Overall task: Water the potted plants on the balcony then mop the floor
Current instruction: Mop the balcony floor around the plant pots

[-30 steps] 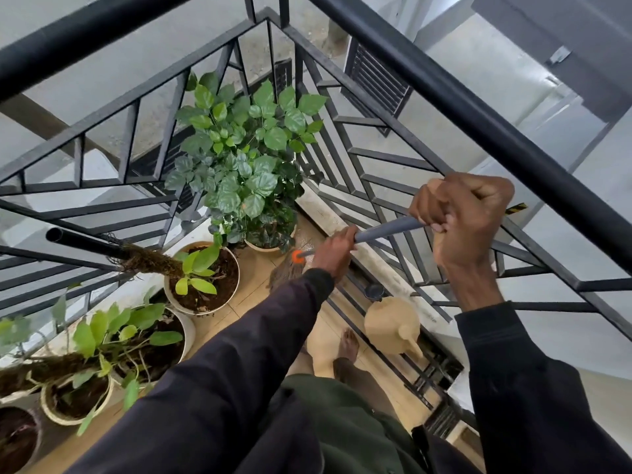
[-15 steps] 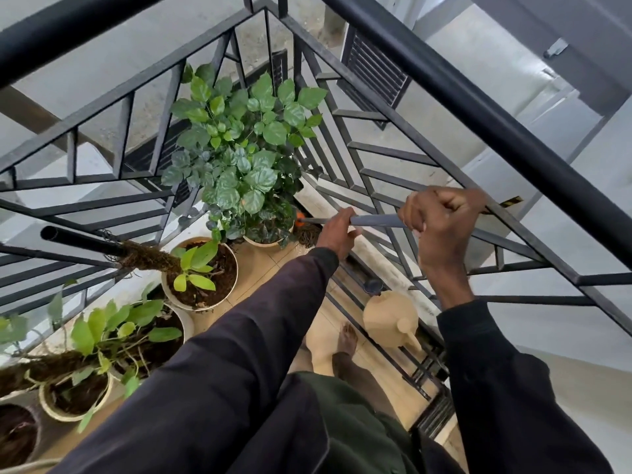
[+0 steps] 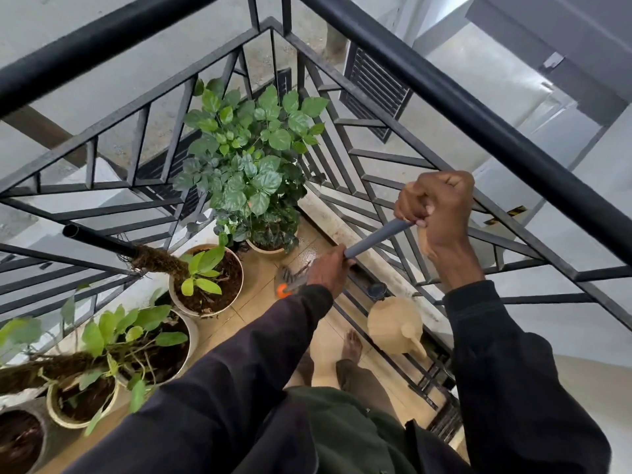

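Both my hands hold a grey mop handle point(image 3: 378, 238). My right hand point(image 3: 436, 208) grips its upper end near the railing. My left hand point(image 3: 327, 270) grips it lower down. The mop head point(image 3: 286, 282), with an orange collar and dark strands, lies on the wet tan floor tiles point(image 3: 254, 304) just beyond my left hand. Several potted plants stand along the left: a bushy green one point(image 3: 251, 165) in the corner, a small one in a white pot point(image 3: 205, 280), and more toward me point(image 3: 130, 340). A tan watering can point(image 3: 396, 325) sits on the floor by the right railing.
A black metal railing point(image 3: 478, 118) encloses the narrow balcony on the left, far and right sides. A black pipe point(image 3: 99, 239) juts out horizontally over the pots at left. My bare foot point(image 3: 352, 347) stands on the tiles beside the watering can.
The mop head has come back toward me from the base of the corner pot. My right hand rose and my left hand drew back along with the handle.
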Available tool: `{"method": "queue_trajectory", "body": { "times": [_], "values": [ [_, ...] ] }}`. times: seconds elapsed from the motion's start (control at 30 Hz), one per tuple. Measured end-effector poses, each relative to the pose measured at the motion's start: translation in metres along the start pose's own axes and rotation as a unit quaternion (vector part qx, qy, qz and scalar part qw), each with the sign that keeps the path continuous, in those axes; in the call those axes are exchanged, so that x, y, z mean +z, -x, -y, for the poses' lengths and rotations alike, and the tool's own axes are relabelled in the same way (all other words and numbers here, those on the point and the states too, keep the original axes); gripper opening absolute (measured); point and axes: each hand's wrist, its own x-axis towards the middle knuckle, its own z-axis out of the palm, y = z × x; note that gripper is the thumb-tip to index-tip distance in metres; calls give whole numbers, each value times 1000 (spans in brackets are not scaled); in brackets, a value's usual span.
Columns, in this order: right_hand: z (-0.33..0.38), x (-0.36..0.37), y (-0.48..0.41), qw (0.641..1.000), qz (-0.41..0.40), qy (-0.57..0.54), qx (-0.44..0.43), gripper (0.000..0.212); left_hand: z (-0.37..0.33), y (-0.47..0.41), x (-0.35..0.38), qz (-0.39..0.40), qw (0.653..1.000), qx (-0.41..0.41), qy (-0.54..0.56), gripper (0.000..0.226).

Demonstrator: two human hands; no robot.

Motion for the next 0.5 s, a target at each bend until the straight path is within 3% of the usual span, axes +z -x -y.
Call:
{"method": "queue_trajectory", "body": {
  "times": [0.27, 0.5],
  "values": [
    [-21, -3, 19, 999, 16, -34, 36, 51, 43, 44, 19, 11, 997, 2, -70, 28],
    [-3, -4, 11, 996, 15, 29, -88, 60, 0, -14, 3, -3, 1000, 29, -5, 24]
  ]
}}
